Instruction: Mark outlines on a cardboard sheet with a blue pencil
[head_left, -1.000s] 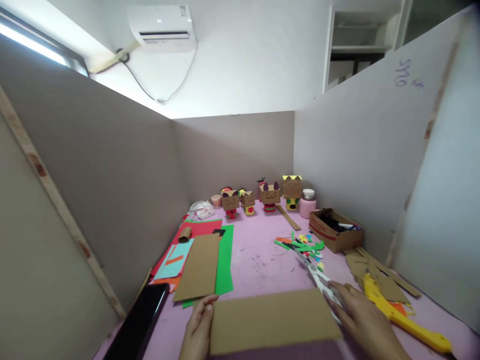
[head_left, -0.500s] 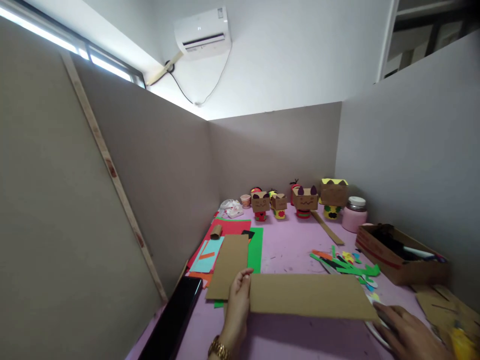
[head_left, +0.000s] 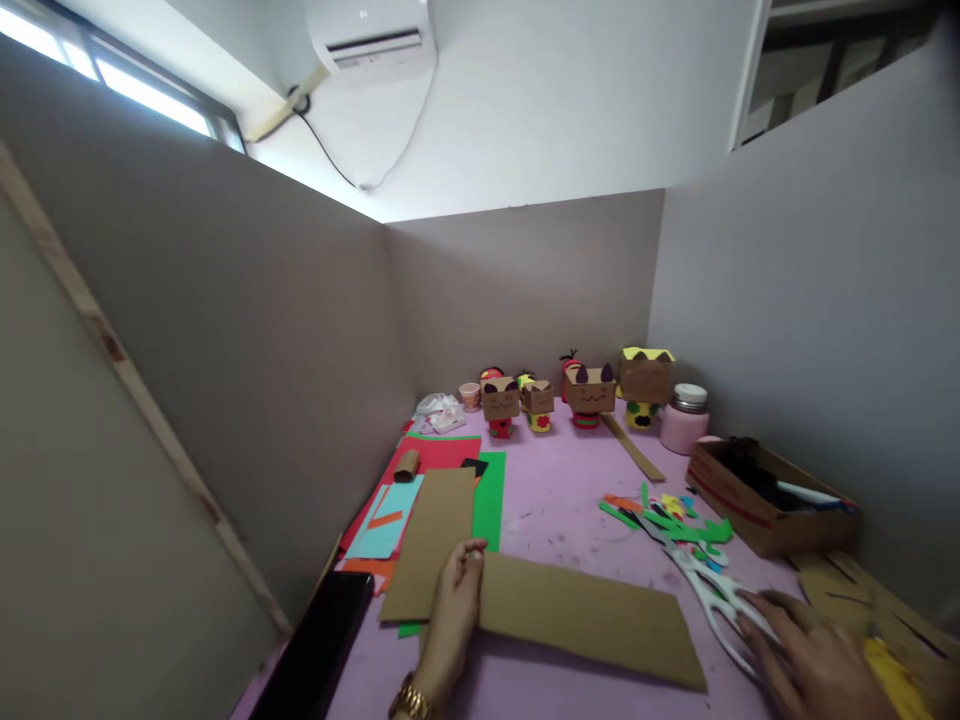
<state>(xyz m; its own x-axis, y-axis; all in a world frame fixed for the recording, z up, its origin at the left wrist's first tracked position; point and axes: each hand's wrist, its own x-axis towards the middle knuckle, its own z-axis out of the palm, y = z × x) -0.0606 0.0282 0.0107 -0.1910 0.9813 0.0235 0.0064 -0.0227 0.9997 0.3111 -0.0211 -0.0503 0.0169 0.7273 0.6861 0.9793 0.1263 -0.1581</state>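
My left hand (head_left: 456, 590), with a gold watch at the wrist, pinches the left end of a long cardboard strip (head_left: 585, 615) between thumb and fingers. The strip slants down to the right above the table, its right end free. On the right, my right hand (head_left: 810, 650) has its fingers closed at the handle loops of white-handled scissors (head_left: 709, 585). The scissor blades point away, over the coloured paper scraps (head_left: 686, 525). Beneath and beyond my left hand, another cardboard piece (head_left: 435, 530) lies on green and red sheets.
A black phone (head_left: 319, 640) lies at the left. Several cardboard-headed figures (head_left: 590, 392) stand along the back, with a pink jar (head_left: 684, 420) beside them. An open cardboard box (head_left: 772, 510) and a yellow tool (head_left: 892, 680) are at the right. Partitions enclose the purple table (head_left: 555, 500).
My right hand has left the strip's right end and is at the scissors' handles. That end has swung down toward me. The view has shifted slightly to the right.
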